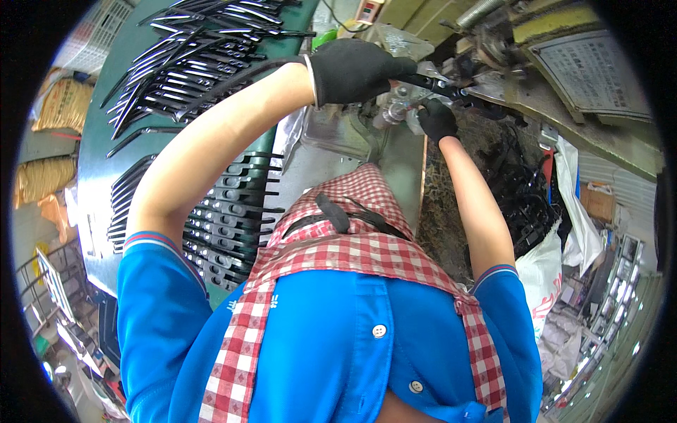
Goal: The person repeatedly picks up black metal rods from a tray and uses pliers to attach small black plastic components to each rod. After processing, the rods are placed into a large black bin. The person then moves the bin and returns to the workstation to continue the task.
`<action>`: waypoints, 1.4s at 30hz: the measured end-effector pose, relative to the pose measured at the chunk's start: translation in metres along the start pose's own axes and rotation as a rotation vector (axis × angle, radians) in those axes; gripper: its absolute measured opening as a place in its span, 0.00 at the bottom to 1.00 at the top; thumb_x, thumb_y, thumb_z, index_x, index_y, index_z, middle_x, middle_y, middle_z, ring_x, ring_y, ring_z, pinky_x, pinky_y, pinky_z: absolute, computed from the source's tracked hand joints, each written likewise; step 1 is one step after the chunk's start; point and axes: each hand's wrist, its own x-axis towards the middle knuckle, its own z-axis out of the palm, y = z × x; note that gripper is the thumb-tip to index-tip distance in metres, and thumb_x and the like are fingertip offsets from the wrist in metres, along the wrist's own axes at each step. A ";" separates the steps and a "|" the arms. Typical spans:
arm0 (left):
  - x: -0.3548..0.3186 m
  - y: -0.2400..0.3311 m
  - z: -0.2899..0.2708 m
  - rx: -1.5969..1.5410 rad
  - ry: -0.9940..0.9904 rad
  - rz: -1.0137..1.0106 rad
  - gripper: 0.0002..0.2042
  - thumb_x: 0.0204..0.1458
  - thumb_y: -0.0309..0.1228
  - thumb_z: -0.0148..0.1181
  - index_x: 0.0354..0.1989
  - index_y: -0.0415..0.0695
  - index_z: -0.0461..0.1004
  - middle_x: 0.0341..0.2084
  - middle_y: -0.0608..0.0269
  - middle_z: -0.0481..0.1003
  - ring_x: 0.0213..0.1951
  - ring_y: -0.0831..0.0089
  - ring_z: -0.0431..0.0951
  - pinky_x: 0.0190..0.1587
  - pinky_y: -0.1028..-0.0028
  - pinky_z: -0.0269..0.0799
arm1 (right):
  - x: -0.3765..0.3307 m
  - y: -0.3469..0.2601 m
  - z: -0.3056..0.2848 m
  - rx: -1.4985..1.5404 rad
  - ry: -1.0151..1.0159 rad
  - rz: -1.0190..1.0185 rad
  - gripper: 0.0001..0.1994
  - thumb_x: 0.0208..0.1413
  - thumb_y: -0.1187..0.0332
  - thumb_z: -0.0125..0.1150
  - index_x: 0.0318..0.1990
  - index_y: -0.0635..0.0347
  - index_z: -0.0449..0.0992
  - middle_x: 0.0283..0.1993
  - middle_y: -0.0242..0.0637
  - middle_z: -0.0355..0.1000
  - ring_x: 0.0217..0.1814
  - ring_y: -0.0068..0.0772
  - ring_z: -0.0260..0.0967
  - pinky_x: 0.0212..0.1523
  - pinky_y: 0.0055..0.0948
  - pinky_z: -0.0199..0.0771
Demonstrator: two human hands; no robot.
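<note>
My left hand (356, 70), in a black glove, is closed round a long black bent bar (259, 69). The bar runs back past my left forearm, and a black end piece (436, 85) sticks out beyond my fingers at the machine. My right hand (438, 120), also gloved in black, is just below that end with its fingers curled in. What it grips beside the clear and metal fittings (397, 109) is hidden.
Many black bent bars (183, 53) are heaped on the green table (95, 166) at left, with rows of black parts with holes (229, 211) nearer me. A machine with a metal plate (596, 70) stands at far right. A white sack (546, 275) and dark scraps (522, 204) lie right.
</note>
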 end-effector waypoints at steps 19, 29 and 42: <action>-0.400 0.032 -0.015 0.163 -0.271 -0.859 0.13 0.43 0.28 0.54 0.38 0.48 0.76 0.37 0.57 0.74 0.44 0.56 0.73 0.46 0.62 0.70 | 0.014 0.030 0.019 0.266 0.117 -0.109 0.13 0.50 0.62 0.60 0.31 0.65 0.76 0.26 0.50 0.72 0.29 0.43 0.71 0.32 0.38 0.67; -0.407 0.020 0.006 0.335 0.059 -1.179 0.14 0.54 0.40 0.53 0.41 0.44 0.75 0.42 0.56 0.73 0.45 0.55 0.73 0.47 0.62 0.68 | -0.035 -0.073 -0.121 1.640 -0.086 0.165 0.04 0.56 0.74 0.57 0.37 0.64 0.72 0.31 0.33 0.67 0.33 0.24 0.66 0.35 0.25 0.71; -0.385 -0.172 0.025 0.386 -0.128 -0.939 0.15 0.44 0.27 0.58 0.43 0.51 0.72 0.39 0.57 0.75 0.45 0.53 0.73 0.45 0.57 0.68 | -0.066 -0.100 -0.113 1.155 0.177 -0.076 0.12 0.53 0.69 0.62 0.42 0.64 0.71 0.28 0.33 0.73 0.31 0.27 0.74 0.34 0.28 0.76</action>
